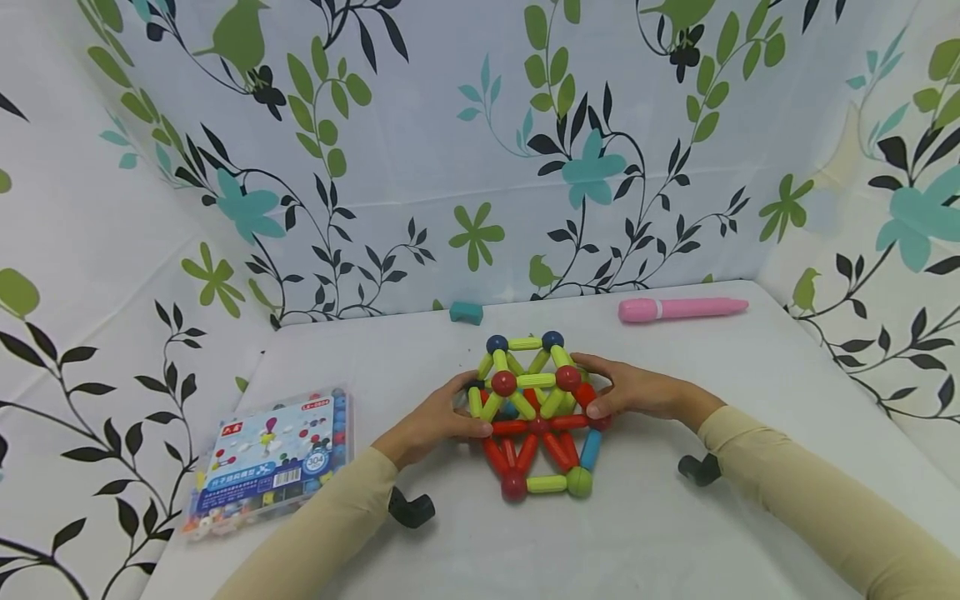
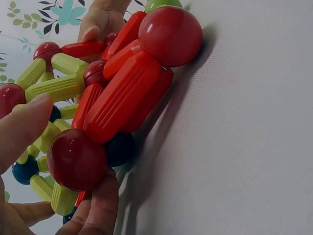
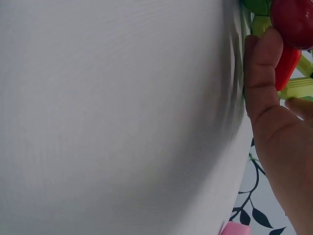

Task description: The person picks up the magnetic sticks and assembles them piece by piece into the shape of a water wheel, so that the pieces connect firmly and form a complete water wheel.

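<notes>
A ball-and-stick model (image 1: 538,425) of red, yellow-green and blue rods joined by red, dark blue and green balls stands in the middle of the table. My left hand (image 1: 444,421) grips its left side. In the left wrist view, the left hand's fingers (image 2: 102,205) curl under a red ball (image 2: 77,159), with the thumb near the yellow-green rods. My right hand (image 1: 637,389) holds the model's right side, its thumb by a red ball. The right wrist view shows the right hand (image 3: 274,103) against a red ball (image 3: 297,22); much of the model lies outside that view.
A clear box (image 1: 273,454) of coloured pieces with a printed label lies at the left. Behind the model are a teal block (image 1: 466,312) and a pink pen-shaped object (image 1: 682,308). Black pieces sit near the left forearm (image 1: 411,507) and the right forearm (image 1: 700,469).
</notes>
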`<state>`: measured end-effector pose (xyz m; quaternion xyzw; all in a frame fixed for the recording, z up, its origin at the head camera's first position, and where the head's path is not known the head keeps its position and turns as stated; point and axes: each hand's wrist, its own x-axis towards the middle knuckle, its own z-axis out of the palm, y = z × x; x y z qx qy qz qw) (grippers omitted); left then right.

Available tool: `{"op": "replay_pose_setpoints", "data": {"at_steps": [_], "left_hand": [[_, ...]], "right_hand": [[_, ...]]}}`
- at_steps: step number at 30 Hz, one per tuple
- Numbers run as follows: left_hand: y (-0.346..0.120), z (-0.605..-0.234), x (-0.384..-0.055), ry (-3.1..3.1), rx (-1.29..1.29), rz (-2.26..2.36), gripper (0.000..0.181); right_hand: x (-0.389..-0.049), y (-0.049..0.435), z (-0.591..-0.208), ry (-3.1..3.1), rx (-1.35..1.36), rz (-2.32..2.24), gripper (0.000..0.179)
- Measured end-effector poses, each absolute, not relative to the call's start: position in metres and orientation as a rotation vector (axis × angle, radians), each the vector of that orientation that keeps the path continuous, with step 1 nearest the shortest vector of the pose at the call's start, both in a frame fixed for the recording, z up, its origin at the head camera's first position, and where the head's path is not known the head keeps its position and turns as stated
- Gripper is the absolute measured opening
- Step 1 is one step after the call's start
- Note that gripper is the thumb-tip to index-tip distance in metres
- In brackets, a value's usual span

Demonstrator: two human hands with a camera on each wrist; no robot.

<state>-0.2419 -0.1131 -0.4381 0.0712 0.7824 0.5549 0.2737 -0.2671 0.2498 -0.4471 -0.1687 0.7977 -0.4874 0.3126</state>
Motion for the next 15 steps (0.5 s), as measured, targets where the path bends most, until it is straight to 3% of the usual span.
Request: {"op": "replay_pose_setpoints", "data": {"at_steps": [15], "left_hand": [[-0.1111, -0.4362, -0.2437, 2.189, 0.144, 1.451, 0.091]], "right_hand": [[-0.2645, 0.2459, -0.4456, 2.065, -0.401, -1.347, 0.095]]}}
